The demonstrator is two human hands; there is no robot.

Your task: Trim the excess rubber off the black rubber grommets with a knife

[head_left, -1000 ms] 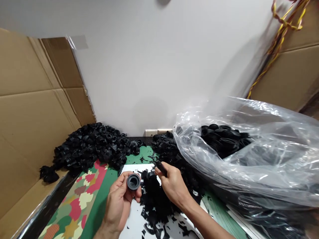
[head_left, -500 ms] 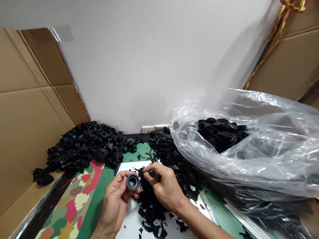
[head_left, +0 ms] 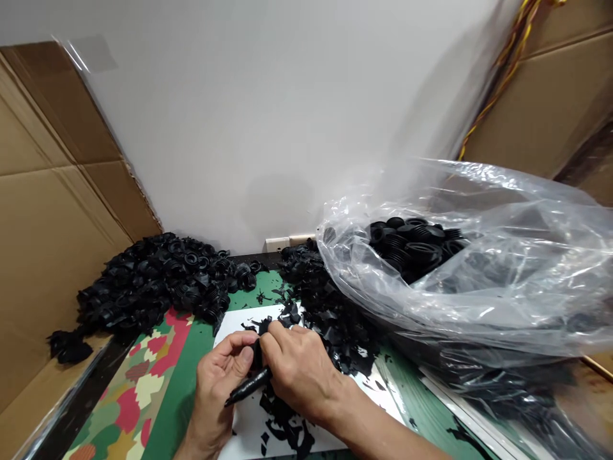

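Note:
My left hand (head_left: 218,383) is curled around a small black ring-shaped part (head_left: 257,352), now mostly hidden between the two hands. My right hand (head_left: 299,370) is closed on a thin black tool (head_left: 246,387) whose handle sticks out down and to the left; its tip is pressed at the part and hidden. Both hands hover over a white sheet (head_left: 249,425) strewn with black trimmings (head_left: 287,421).
A heap of black ribbed parts (head_left: 158,284) lies at the left against cardboard (head_left: 52,223). A clear plastic bag (head_left: 479,268) with more black parts fills the right. A camouflage-patterned mat (head_left: 143,390) covers the table. Coloured wires (head_left: 498,70) hang at upper right.
My right hand has moved left onto the part, bringing the tool against it. The part's open face, seen before, is now covered. The view has tilted slightly.

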